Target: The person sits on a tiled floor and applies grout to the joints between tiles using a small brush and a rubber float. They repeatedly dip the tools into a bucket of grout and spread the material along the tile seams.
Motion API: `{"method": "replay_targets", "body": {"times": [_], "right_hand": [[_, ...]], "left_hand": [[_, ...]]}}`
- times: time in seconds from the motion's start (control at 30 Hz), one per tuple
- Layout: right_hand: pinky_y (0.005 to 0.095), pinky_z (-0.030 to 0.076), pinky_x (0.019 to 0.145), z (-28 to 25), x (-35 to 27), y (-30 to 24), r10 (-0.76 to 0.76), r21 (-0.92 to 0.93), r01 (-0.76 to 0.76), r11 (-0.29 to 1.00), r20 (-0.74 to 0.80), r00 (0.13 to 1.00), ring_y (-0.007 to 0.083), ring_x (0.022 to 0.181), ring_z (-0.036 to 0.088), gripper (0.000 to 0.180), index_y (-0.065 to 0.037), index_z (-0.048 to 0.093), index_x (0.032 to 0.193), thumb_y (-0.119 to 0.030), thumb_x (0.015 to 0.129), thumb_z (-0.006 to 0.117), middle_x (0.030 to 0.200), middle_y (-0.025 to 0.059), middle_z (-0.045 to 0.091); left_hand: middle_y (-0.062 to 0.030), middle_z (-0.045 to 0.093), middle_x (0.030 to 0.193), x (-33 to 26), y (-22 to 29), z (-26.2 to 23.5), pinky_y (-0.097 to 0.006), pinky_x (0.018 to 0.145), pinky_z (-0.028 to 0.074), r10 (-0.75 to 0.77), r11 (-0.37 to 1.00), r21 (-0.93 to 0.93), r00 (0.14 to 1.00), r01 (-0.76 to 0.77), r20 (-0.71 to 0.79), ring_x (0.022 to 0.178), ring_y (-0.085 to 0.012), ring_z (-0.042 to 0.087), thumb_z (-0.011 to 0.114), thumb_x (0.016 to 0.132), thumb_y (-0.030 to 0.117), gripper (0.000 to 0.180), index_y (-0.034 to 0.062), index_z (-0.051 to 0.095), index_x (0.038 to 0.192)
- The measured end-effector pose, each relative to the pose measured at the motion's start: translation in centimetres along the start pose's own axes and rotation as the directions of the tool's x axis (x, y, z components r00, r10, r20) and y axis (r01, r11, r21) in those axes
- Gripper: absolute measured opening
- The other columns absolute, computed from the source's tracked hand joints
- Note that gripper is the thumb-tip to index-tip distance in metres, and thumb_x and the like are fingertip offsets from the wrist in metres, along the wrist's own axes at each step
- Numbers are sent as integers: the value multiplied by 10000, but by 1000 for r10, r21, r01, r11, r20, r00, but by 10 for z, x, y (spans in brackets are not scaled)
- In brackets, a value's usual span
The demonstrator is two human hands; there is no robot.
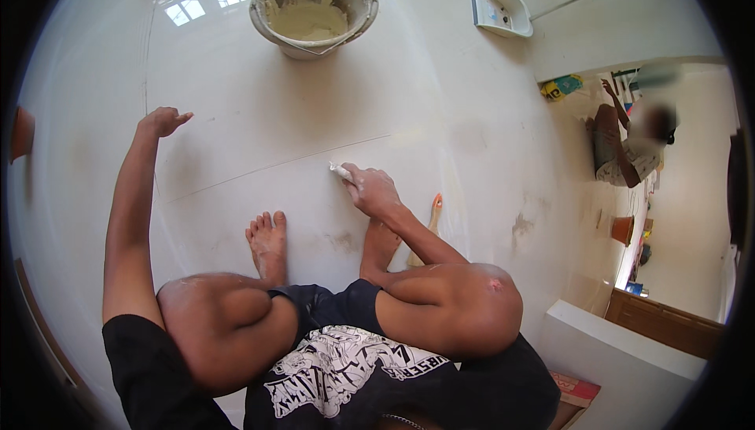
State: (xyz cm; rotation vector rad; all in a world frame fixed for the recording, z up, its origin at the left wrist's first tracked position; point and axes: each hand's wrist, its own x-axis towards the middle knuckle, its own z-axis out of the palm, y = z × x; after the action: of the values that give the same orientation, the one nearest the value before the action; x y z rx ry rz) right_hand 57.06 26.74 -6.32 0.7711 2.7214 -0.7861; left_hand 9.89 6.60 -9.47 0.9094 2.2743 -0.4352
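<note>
My right hand (pixel 373 191) is closed round a small white object (pixel 340 171) smeared with pale paste. Its white tip points toward a thin dark joint line (pixel 295 160) in the glossy white floor (pixel 236 139); whether it touches the floor, I cannot tell. Out to the left, my left hand (pixel 163 121) hovers above the floor with its fingers curled and one digit pointing right; nothing shows in it. Ahead stands a grey bucket (pixel 370 17) with a wire handle, holding pale thick paste (pixel 308 20). Beside my right forearm lies a paintbrush (pixel 436 211), its bristles partly behind the arm.
My bare feet (pixel 267 245) rest on the floor. A long-handled dustpan (pixel 515 17) lies at the far right. Terracotta-coloured pots stand at the left edge (pixel 22 133) and right (pixel 622 229). Another person (pixel 629 147) sits farther right, past a low white wall (pixel 629 343).
</note>
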Motion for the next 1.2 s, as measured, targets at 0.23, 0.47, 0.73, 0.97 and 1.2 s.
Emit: {"method": "replay_targets", "body": {"times": [0.23, 0.47, 0.73, 0.97, 1.2], "right_hand": [[409, 415, 908, -22, 4, 67, -293, -152, 252, 956, -407, 865, 244, 1085, 597, 328, -120, 607, 1117, -45, 798, 613, 1146, 85, 654], [465, 344, 1023, -25, -20, 147, -204, -390, 31, 920, -410, 889, 264, 1211, 534, 392, -128, 590, 1219, -36, 838, 570, 1271, 51, 611], [532, 250, 1117, 10, -39, 186, -118, -394, 2, 919, -270, 956, 294, 1276, 470, 503, -177, 539, 1339, -34, 857, 524, 1379, 39, 535], [511, 280, 1085, -9, -38, 161, -132, -362, -1, 932, -343, 930, 269, 1241, 498, 515, -154, 535, 1337, -31, 837, 538, 1346, 52, 555], [506, 277, 1069, 44, -36, 133, -132, -409, -24, 912, -350, 927, 277, 1272, 455, 543, -141, 525, 1348, -16, 819, 526, 1376, 70, 521]], "left_hand": [[-229, 630, 1175, 10, 6, 14, -453, 981, 446, 21, 998, -54, 999, -19, 31, 1135, -376, 571, 382, 943, 628, 712, -7, 654, 1117], [-219, 632, 1171, -2, 7, 15, -449, 981, 446, -19, 998, -51, 999, 20, 32, 1140, -368, 570, 391, 945, 619, 697, -3, 648, 1127], [-210, 632, 1181, 0, 1, 16, -436, 984, 451, -15, 998, -59, 1000, 17, 18, 1150, -350, 569, 409, 932, 630, 699, 6, 645, 1143], [-202, 623, 1205, 2, 8, 12, -441, 986, 450, -6, 999, -52, 1000, 7, 24, 1164, -349, 560, 404, 932, 633, 700, 13, 643, 1153], [-189, 612, 1233, 13, 15, 9, -454, 990, 449, 12, 999, -41, 1000, -11, 27, 1186, -339, 546, 384, 935, 643, 708, 28, 629, 1186]]}}
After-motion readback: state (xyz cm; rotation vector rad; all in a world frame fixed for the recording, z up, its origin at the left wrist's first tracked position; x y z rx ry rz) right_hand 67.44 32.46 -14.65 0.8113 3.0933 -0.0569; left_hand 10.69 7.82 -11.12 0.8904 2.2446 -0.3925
